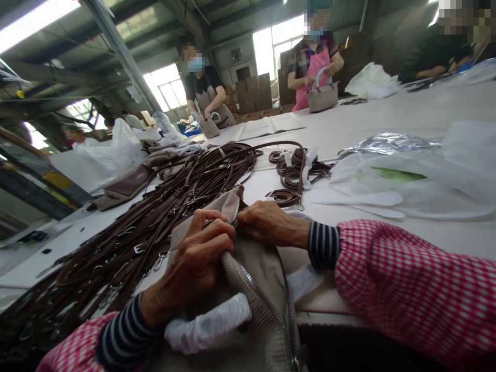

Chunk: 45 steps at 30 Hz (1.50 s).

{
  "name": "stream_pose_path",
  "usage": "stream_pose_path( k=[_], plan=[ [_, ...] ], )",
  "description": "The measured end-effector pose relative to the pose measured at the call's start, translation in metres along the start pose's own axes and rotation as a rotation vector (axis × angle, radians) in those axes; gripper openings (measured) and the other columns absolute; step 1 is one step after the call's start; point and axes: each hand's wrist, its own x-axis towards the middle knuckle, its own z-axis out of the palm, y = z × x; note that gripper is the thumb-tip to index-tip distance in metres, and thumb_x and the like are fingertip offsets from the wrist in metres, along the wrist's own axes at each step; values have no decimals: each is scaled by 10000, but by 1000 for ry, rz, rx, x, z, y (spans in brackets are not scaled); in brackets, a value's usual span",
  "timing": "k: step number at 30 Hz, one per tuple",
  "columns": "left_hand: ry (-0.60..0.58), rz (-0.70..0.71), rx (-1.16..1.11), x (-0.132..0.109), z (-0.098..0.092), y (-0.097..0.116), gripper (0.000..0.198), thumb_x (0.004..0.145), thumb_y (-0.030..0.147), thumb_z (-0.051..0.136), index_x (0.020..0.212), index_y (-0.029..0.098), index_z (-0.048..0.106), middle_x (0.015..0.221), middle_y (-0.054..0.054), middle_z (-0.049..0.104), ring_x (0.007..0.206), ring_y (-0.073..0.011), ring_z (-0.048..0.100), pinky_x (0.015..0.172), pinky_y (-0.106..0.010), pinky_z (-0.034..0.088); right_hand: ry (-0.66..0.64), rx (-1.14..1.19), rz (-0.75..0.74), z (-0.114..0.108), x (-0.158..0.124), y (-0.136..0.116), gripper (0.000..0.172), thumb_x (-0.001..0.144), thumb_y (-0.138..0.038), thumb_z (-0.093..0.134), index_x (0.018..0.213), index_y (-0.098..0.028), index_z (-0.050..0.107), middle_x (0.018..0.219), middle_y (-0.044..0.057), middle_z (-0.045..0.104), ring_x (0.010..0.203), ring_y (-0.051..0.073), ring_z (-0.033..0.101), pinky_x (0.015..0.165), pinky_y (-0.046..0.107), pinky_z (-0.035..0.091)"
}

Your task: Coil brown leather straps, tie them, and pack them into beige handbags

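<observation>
A taupe bag (256, 279) with a ribbed edge and an open metal zipper lies before me at the table's front edge. My left hand (197, 258) is closed on the bag's ribbed edge, its fingers curled over the fabric. Beside it, my right hand (265, 222) is closed at the far end of the bag's opening, near the zipper end; its fingertips are partly hidden. A handle wrapped in white paper (209, 323) crosses the bag below my left hand.
Brown leather straps (155, 217) with metal clips are heaped at left. Coiled straps (290, 175) lie beyond my hands. Clear plastic (418, 181) covers the right side of the white table (372, 119). Across it, people handle bags, one being a taupe handbag (323, 98).
</observation>
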Motion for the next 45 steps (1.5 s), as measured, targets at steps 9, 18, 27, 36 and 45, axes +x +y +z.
stream_pose_path(
  k=[9,18,27,36,45],
  plan=[
    [-191,28,21,6,-11,-3,260,895,-18,463,835,206,581,894,-48,642,1030,-243,528,917,-416,485,133,-129,194,24,18,5,239,922,-221,542,1028,-123,732,1039,161,776,913,278,743,716,326,477],
    [-628,142,376,18,-24,-12,35,910,219,668,919,250,657,961,-34,649,1071,-302,554,1066,-536,323,120,-76,186,32,14,7,255,959,-207,491,1042,-123,717,1062,164,773,948,291,741,758,354,488],
    [-665,65,214,15,-24,-15,164,842,108,680,877,260,628,1011,11,697,1137,-272,547,1131,-514,259,143,27,103,10,6,19,210,972,-217,532,1009,-174,734,1069,84,747,975,202,679,811,282,449],
    [-688,28,183,23,-28,-9,190,781,56,615,811,239,577,937,-9,692,1159,-281,547,1125,-518,277,-94,9,195,-36,-43,95,404,748,-15,540,1053,-162,760,1010,72,730,1019,231,600,820,285,414],
    [-802,93,255,22,-43,-16,330,798,-41,548,882,266,636,995,-2,707,1126,-265,552,1134,-522,264,-208,-85,14,-36,-44,104,539,653,70,554,1113,-153,725,1170,100,638,1031,236,531,773,283,379]
  ],
)
